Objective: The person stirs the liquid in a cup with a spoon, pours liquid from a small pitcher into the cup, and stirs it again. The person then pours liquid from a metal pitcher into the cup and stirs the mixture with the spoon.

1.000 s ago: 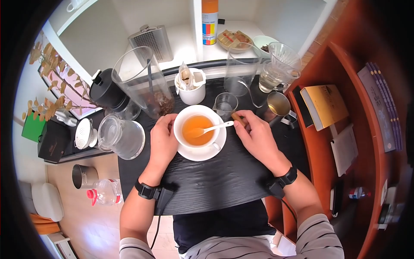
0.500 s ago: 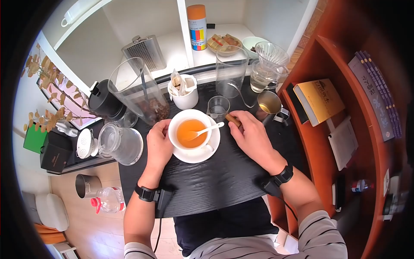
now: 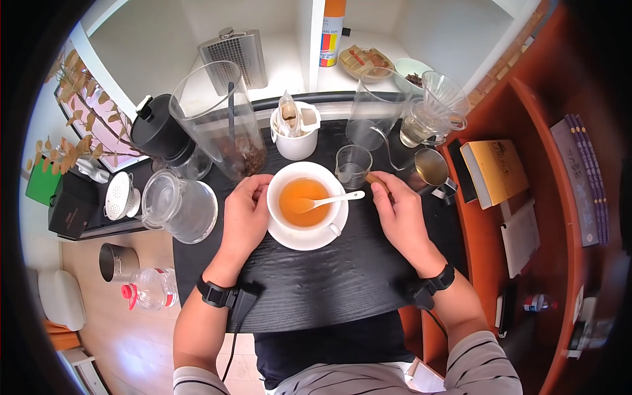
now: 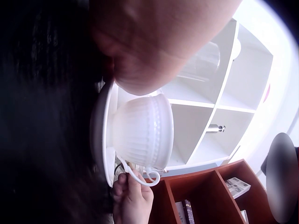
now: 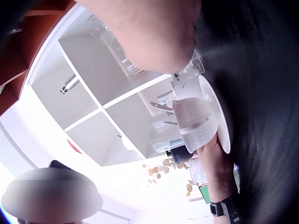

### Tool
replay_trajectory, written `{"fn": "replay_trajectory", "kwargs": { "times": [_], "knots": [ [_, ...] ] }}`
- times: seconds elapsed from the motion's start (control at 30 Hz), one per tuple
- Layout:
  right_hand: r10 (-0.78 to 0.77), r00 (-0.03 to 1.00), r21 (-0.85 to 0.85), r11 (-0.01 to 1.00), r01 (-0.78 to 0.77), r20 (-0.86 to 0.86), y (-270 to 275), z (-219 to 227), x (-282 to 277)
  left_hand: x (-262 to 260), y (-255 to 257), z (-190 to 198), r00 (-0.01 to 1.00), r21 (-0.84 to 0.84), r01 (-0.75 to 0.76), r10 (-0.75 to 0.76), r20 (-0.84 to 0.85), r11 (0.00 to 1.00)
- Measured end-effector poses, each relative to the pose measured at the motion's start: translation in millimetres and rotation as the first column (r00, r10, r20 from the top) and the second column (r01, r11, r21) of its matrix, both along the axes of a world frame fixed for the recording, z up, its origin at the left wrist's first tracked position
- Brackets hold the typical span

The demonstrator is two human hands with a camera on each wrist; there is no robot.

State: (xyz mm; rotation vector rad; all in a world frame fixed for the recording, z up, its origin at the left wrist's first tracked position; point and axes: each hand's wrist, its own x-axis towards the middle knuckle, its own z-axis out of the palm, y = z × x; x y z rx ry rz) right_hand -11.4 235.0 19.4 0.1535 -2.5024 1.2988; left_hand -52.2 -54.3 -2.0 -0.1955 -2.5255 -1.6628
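Observation:
A white cup (image 3: 276,220) of amber liquid stands on a white saucer (image 3: 289,242), with a white spoon (image 3: 345,196) leaning in it. My left hand (image 3: 243,214) grips the saucer's left edge, close against the cup; its fingertips are partly hidden. In the left wrist view the fluted cup (image 4: 138,133) stands upright on its saucer. My right hand (image 3: 403,214) pinches the brown wooden handle (image 3: 376,179) of a small glass pitcher (image 3: 354,161), which rests on the black table behind the cup's right side.
Behind the cup stands a white mug (image 3: 296,143) with a drip bag. A tall glass vase (image 3: 217,108), a glass jug (image 3: 187,210) and a black grinder (image 3: 161,131) crowd the left. Another glass cylinder (image 3: 374,108), a glass dripper (image 3: 444,99) and a metal cup (image 3: 429,170) stand right.
The head view has shifted. My right hand and the small pitcher have moved slightly right, away from the saucer. My left hand stays at the saucer, and the cup and spoon keep their places.

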Motion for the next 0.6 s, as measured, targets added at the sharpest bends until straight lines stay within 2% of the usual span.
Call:
{"fn": "replay_trajectory", "kwargs": {
  "times": [0.37,0.57,0.6],
  "knots": [
    [0.001,0.999,-0.009,1.000,-0.001,-0.051,0.8,-0.5,-0.5,0.1,0.5,-3.3,1.000,0.020,0.002,-0.001,-0.014,1.000],
    [0.003,0.999,-0.019,1.000,-0.002,0.047,2.9,0.6,-1.0,1.0,0.5,-2.0,1.000,0.006,0.007,-0.007,-0.022,1.000],
    [0.007,0.993,-0.072,0.997,0.002,0.121,2.2,2.8,-0.5,0.8,0.4,-2.2,1.000,0.007,0.010,-0.010,-0.021,1.000]
  ]
}}
